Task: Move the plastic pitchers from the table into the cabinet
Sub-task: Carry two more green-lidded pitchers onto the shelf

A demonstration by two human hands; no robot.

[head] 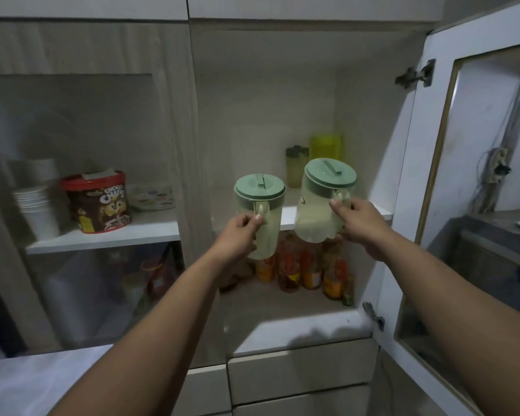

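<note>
I hold two pale translucent plastic pitchers with green lids in front of the open cabinet. My left hand (240, 232) grips the handle of the left pitcher (261, 205), which hangs upright before the upper shelf's (379, 213) front edge. My right hand (361, 226) grips the handle of the right pitcher (323, 202), tilted slightly and a little higher. Both pitchers hang in the air at the shelf's front edge, with their bottoms below it.
A dark green bottle (296, 165) and a yellow-green container (326, 147) stand at the shelf's back. Several orange bottles (309, 271) fill the lower shelf. The cabinet door (427, 187) hangs open at right. Behind glass at left are a red-lidded cereal tub (98, 202) and stacked white cups (38, 205).
</note>
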